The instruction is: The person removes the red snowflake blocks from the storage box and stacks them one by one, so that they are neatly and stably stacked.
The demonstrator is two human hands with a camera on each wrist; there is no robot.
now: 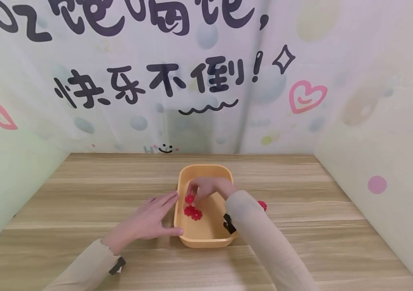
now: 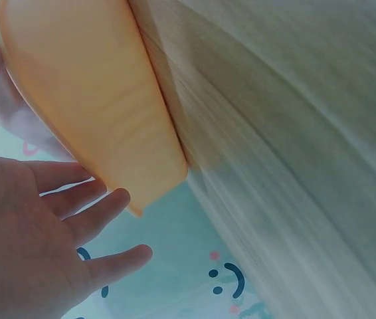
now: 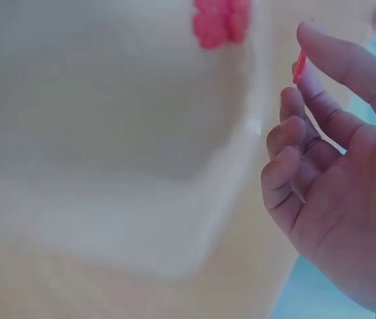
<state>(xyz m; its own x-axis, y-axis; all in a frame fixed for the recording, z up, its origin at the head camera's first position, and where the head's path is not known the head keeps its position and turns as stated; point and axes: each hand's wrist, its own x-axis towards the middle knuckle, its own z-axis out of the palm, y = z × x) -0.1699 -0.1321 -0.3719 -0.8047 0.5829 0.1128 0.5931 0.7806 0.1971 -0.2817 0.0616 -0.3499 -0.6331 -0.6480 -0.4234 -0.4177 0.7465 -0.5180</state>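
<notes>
An orange plastic bin (image 1: 206, 242) sits on the table. My left hand (image 1: 148, 218), fingers spread, touches its left rim with fingertips and thumb. In the left wrist view the fingers (image 2: 105, 219) lie along the outside of the bin wall (image 2: 95, 86). Over the bin's left side, my right hand (image 1: 209, 188) pinches a thin red flower-shaped disc (image 3: 299, 66) between thumb and forefinger. Below it, a few more red flower-shaped discs (image 1: 196, 215) lie close together on the bin floor. My right sleeve hides part of the bin's right wall.
Another red flower-shaped disc (image 1: 262, 205) shows on the wood-grain table (image 1: 300, 186) right of the bin, partly behind my right sleeve. A printed curtain (image 1: 206, 129) hangs at the back. Pale walls stand on both sides of the table.
</notes>
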